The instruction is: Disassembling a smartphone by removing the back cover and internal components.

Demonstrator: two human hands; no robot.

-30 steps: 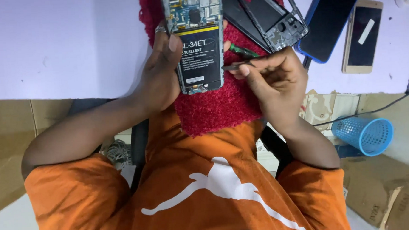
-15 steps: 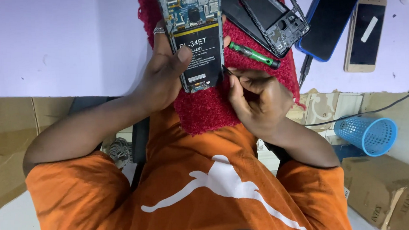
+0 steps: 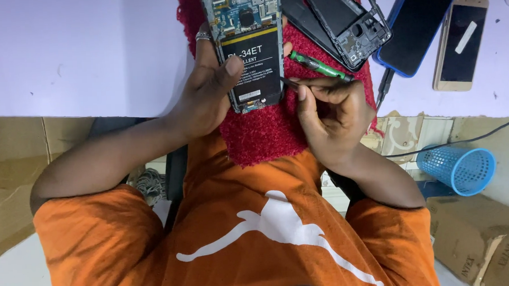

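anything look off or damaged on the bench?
Nothing looks broken by accident. The opened phone under the left hand has its back off, battery and board bare. Its black rear frame lies askew on the red cloth. The right hand holds a green screwdriver.

An opened phone [image 3: 249, 51], black battery exposed, lies on red cloth; a green screwdriver [image 3: 318, 66] lies tilted beside it.

A small phone-repair workshop: an opened phone [image 3: 249, 46] with bare circuit board, a detached back frame [image 3: 346, 22], spare handsets [image 3: 460, 42] and a green screwdriver [image 3: 318, 66] crowd the table [image 3: 79, 53].
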